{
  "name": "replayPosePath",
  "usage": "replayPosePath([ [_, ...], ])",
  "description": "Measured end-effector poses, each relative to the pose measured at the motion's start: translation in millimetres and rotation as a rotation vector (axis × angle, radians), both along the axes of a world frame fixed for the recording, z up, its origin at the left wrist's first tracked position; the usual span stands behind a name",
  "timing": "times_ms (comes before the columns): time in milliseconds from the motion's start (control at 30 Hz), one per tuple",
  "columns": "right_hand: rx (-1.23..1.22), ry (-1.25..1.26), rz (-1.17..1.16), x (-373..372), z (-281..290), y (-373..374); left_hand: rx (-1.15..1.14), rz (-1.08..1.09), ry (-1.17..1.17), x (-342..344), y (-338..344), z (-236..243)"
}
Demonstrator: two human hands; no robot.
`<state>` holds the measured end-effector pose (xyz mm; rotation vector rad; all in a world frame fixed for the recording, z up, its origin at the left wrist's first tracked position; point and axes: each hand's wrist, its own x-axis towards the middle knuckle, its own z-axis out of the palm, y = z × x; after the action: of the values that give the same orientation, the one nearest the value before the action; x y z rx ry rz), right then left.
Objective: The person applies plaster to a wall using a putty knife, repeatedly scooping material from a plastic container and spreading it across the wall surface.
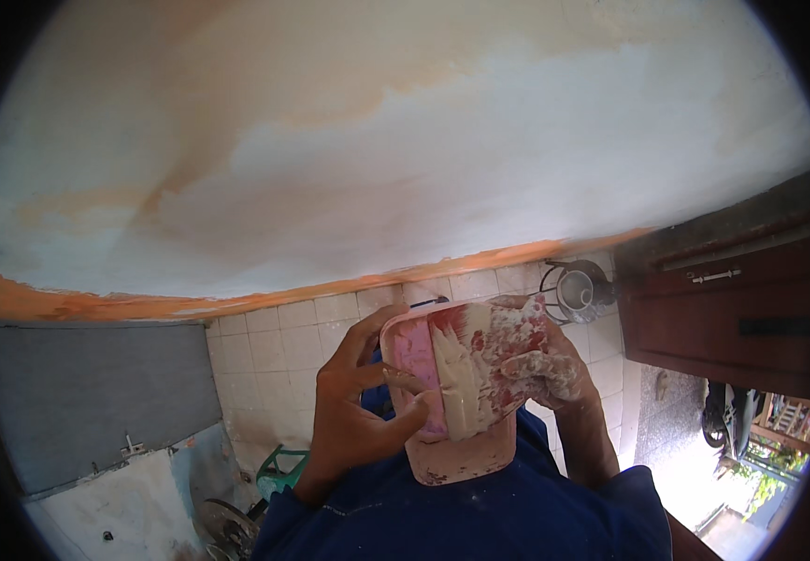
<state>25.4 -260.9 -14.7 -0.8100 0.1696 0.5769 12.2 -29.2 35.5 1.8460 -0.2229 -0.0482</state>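
Observation:
In front of my chest, a pink rounded plastic piece (pixel 412 360) is held between my hands. My left hand (pixel 360 397) grips its left edge, with the thumb bent over its face. A red flat spreader (pixel 451 323), smeared with wet off-white putty (pixel 461 393), lies against the pink piece. My right hand (pixel 554 369) is closed on the spreader's right side, its fingers caked with putty. A pink flap (pixel 461 458) sticks out below; I cannot tell which piece it belongs to.
A wall (pixel 405 168) with patchy white coating over orange spans the top. Pale floor tiles (pixel 274 365) lie below, with a bucket (pixel 578 292) near the wall. A brown door (pixel 713 318) stands right, a grey door (pixel 96 402) left, and a green plastic stool (pixel 281 467) lower left.

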Motion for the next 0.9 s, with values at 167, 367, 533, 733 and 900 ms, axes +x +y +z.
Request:
replayPosePath([
  [167,0.055,0.03,-0.019,-1.6,-4.4,-4.0,0.036,0.004,-0.015,-0.5,6.9,1.3],
  [367,0.036,0.027,-0.004,2.4,0.1,-2.6,0.178,0.014,-0.108,-1.5,9.0,1.9],
  [533,0.042,-0.003,-0.006,-0.3,-4.7,-5.2,0.173,0.066,-0.13,-3.5,9.1,-0.7],
  [733,0.028,-0.011,-0.006,-1.9,-4.3,-4.8,0.157,0.129,-0.125,-8.7,8.7,-2.0],
  [900,0.024,-0.042,0.002,-1.6,-4.6,-3.8,0.176,0.168,-0.183,-9.8,10.2,-9.0],
])
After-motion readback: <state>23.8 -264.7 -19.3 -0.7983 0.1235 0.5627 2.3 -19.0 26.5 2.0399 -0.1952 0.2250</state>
